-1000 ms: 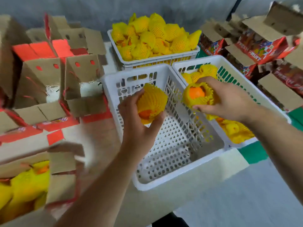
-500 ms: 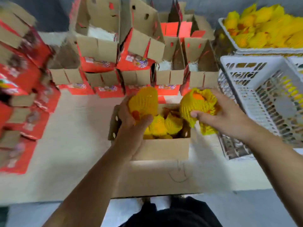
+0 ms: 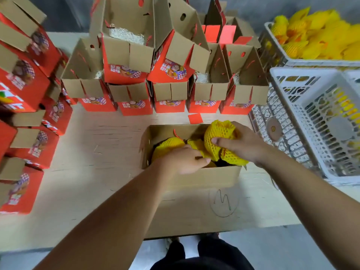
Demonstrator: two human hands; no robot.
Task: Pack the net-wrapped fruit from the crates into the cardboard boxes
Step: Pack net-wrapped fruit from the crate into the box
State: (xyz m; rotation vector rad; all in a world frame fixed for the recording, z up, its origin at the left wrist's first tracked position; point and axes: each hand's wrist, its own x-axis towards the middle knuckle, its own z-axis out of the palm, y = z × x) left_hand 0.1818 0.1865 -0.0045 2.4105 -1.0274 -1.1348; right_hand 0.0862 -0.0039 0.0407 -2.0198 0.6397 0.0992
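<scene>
An open cardboard box (image 3: 196, 177) stands on the table in front of me, with several yellow net-wrapped fruits inside. My left hand (image 3: 183, 160) reaches into the box's left half and grips a net-wrapped fruit (image 3: 167, 146) low among the others. My right hand (image 3: 243, 144) holds a second net-wrapped fruit (image 3: 219, 139) at the box's right rim, its net tail hanging toward the front edge.
Rows of open red-and-brown gift boxes (image 3: 169, 90) stand behind and to the left. At the right sits a white plastic crate (image 3: 303, 121), and behind it another crate heaped with yellow wrapped fruit (image 3: 319, 36). A red card (image 3: 195, 118) lies behind the box.
Both hands carried their fruits from the crates to the box, then lowered. The left fruit has gone down inside the box; the right one has come down to its rim.
</scene>
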